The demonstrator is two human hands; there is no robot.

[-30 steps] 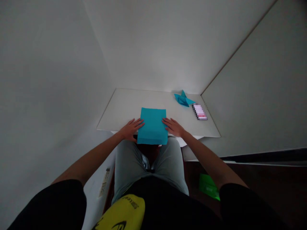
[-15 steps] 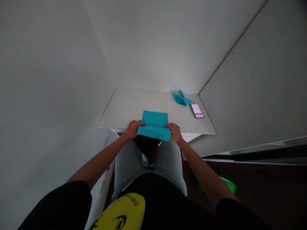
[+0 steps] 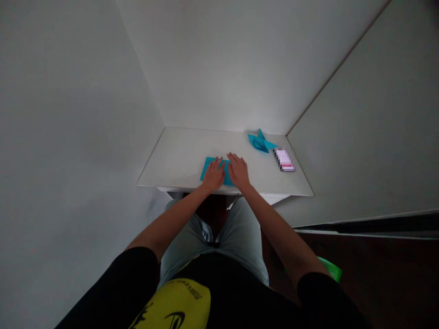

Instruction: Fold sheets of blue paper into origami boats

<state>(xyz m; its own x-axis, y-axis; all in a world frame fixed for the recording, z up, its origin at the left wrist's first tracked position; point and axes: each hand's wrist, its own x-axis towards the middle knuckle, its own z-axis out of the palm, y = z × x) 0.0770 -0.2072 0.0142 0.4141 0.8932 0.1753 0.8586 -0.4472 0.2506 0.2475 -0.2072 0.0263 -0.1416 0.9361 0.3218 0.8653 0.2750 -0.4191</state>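
A folded sheet of blue paper [image 3: 206,171] lies flat near the front edge of the white table [image 3: 171,157]. My left hand [image 3: 214,175] rests palm down on its middle, fingers stretched out and a little apart. Over the paper's right end lies my right hand [image 3: 239,171], also flat with its fingers extended, covering that side. Both hands cover much of the sheet, so its right edge is hidden.
A folded blue paper figure [image 3: 261,142] with pointed tips stands at the table's back right. Beside it lies a phone [image 3: 284,159] with a blurred-out screen. Walls close in the table behind and on the right. A green object [image 3: 332,268] is on the floor at lower right.
The paper's near flap, which hung over the table edge, is now folded up onto the rest. Both hands have moved from the sheet's sides inward and lie flat on top.
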